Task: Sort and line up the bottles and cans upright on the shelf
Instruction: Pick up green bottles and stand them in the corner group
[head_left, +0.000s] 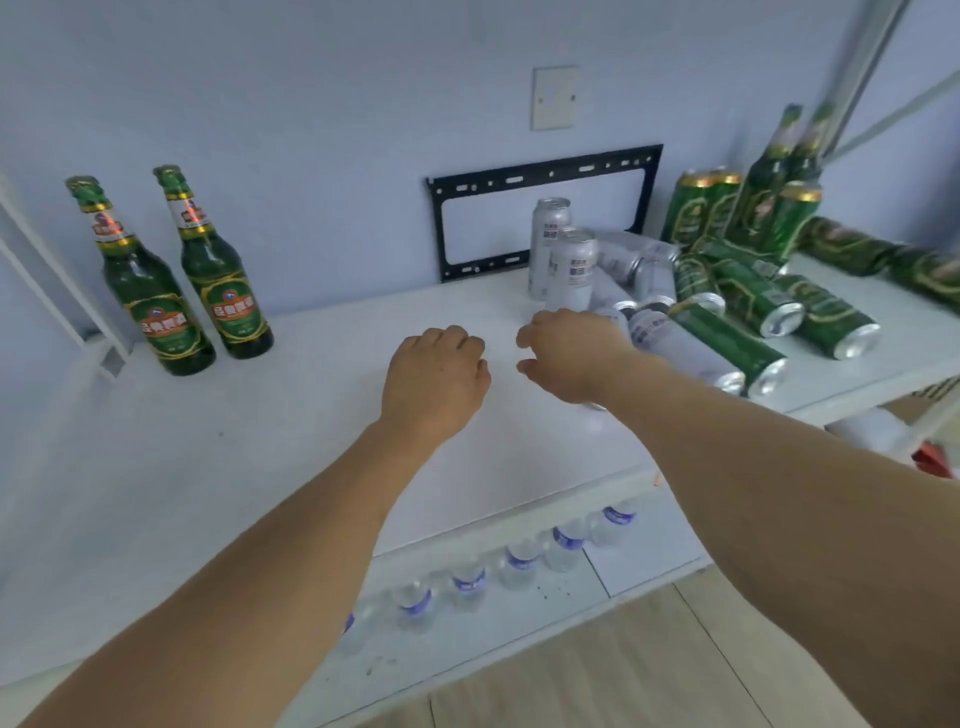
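Two green glass bottles (150, 291) (223, 280) stand upright at the back left of the white shelf (249, 447). Two silver cans (570, 270) stand upright at mid-back. Right of them lies a heap of silver cans (675, 343) and green cans (727, 338) on their sides. Upright green cans (696, 208) and two more green bottles (763, 182) stand at the back right. My left hand (436, 374) hovers over the bare shelf middle, fingers curled, holding nothing. My right hand (571, 353) is at the heap's left edge, thumb and fingers apart, over a lying silver can mostly hidden beneath it.
A black metal bracket (540, 176) leans on the wall behind the silver cans, below a white wall plate (553, 98). Several small water bottles (467, 577) line the lower shelf. A white shelf post (62, 291) stands at the far left.
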